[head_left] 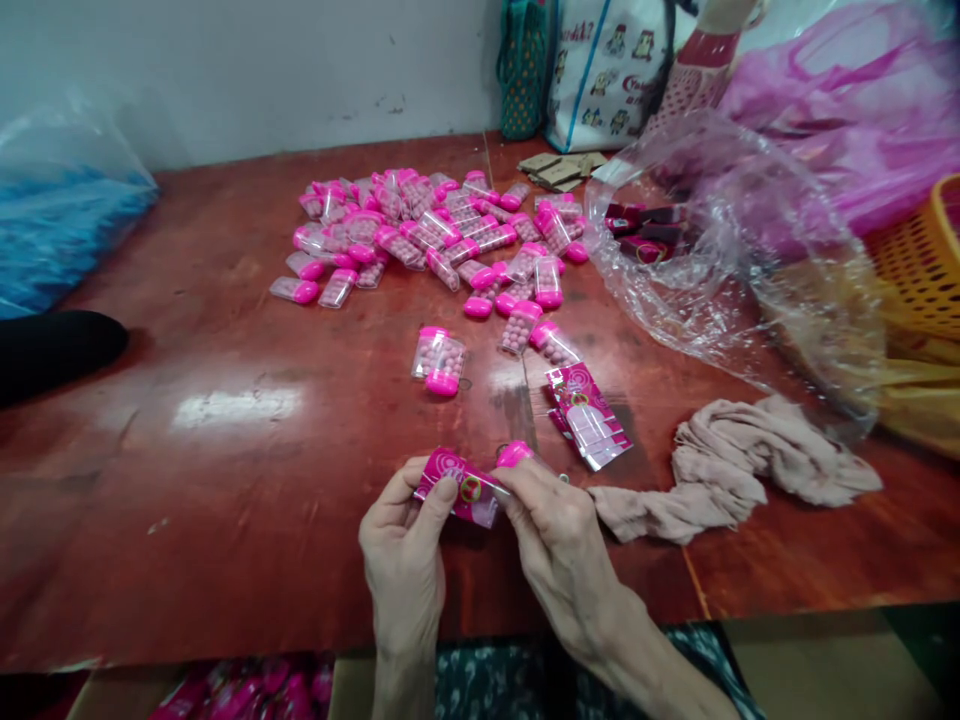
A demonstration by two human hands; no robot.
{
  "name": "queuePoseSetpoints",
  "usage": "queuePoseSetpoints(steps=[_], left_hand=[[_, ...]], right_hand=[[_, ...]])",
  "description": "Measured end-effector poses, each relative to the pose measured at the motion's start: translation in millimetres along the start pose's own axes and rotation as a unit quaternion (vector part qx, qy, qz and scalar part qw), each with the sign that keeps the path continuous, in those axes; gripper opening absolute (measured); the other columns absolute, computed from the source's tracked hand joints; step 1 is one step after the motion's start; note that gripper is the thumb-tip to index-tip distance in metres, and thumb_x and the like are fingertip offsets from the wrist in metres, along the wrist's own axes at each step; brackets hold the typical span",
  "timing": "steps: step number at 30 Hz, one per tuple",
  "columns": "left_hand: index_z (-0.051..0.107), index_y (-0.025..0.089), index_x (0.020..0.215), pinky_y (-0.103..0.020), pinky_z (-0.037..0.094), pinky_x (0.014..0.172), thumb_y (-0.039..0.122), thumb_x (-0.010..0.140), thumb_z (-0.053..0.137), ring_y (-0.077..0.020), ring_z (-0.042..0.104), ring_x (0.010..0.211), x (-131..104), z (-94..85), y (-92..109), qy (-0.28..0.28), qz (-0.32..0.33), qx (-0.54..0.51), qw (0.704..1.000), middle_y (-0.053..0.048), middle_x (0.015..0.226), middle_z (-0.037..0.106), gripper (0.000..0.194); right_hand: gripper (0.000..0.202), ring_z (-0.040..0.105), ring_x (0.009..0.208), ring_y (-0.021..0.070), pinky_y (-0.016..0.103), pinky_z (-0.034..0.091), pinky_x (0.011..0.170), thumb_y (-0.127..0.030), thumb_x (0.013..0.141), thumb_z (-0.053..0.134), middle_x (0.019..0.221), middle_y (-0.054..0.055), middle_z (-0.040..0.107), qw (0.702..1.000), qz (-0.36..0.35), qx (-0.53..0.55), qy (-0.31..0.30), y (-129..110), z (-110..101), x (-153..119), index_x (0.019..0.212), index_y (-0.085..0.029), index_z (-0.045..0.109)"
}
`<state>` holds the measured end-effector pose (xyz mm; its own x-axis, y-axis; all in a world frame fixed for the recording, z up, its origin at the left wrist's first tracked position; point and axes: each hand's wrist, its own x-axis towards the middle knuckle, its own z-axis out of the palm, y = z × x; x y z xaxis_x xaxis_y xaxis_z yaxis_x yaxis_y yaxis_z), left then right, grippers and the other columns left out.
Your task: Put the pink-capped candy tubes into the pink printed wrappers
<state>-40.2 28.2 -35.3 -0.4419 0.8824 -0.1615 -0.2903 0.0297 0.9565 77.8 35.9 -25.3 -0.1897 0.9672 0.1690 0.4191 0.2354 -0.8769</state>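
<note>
My left hand (409, 545) pinches a pink printed wrapper (461, 488) between thumb and fingers, low over the table's near side. At the wrapper's right end, the fingers of my right hand (559, 540) are closed on its edge. A pink cap (514, 453) shows just behind my right fingers; whether that hand also holds it I cannot tell. To the right lie several flat pink wrappers (592, 420), stacked loosely. Beyond my hands, two small clear candy containers (439, 360) with pink caps and pale pink balls lie together.
A large heap of pink-capped candy containers (420, 220) spreads across the back of the red table (225, 520). On the right are a crumpled cloth (720, 465), a clear plastic bag (750, 290) and a yellow basket (919, 265). A bag of blue pieces (64, 230) sits at left.
</note>
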Motion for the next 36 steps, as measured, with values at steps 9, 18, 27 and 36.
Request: queuePoseSetpoints(steps=[9,18,27,36], left_hand=[[0.071,0.019,0.073,-0.019,0.047,0.068,0.012,0.065,0.070,-0.0088,0.058,0.068,8.2,-10.9,2.1,0.095,0.092,-0.035,0.991,0.002,0.071,0.066,0.011],[0.070,0.015,0.067,-0.019,0.050,0.063,0.019,0.061,0.074,-0.0087,0.060,0.062,0.8,1.7,2.6,0.110,-0.024,-0.100,0.989,0.001,0.067,0.068,0.008],[0.069,0.013,0.068,-0.017,0.050,0.064,0.018,0.066,0.070,-0.0090,0.061,0.066,4.2,-2.3,0.7,0.070,-0.084,-0.127,0.986,-0.001,0.070,0.069,0.006],[0.068,0.017,0.066,-0.020,0.051,0.066,0.016,0.065,0.070,-0.0090,0.063,0.064,16.2,-15.0,-2.5,0.118,-0.062,-0.163,0.978,0.002,0.067,0.070,0.002]], right_hand=[[0.020,0.048,0.055,0.0115,0.023,0.039,0.054,-0.013,0.087,0.040,0.066,-0.001,0.054,0.992,0.091,0.061,0.064,10.2,-22.2,3.1,0.087,-0.019,0.059],[0.012,0.051,0.060,0.0094,0.020,0.040,0.056,-0.019,0.072,0.069,0.066,-0.004,0.058,0.967,0.106,0.229,-0.040,-5.8,3.1,-0.5,0.083,-0.021,0.067],[0.019,0.051,0.054,0.0100,0.022,0.039,0.054,-0.016,0.070,0.071,0.057,0.000,0.055,0.992,0.014,0.122,0.009,-2.0,3.5,-4.2,0.058,-0.012,0.057],[0.013,0.053,0.079,0.0230,0.035,0.043,0.066,-0.026,0.083,0.056,0.084,0.009,0.059,0.973,0.011,-0.210,0.096,21.2,-17.6,-10.6,0.088,-0.015,0.057]])
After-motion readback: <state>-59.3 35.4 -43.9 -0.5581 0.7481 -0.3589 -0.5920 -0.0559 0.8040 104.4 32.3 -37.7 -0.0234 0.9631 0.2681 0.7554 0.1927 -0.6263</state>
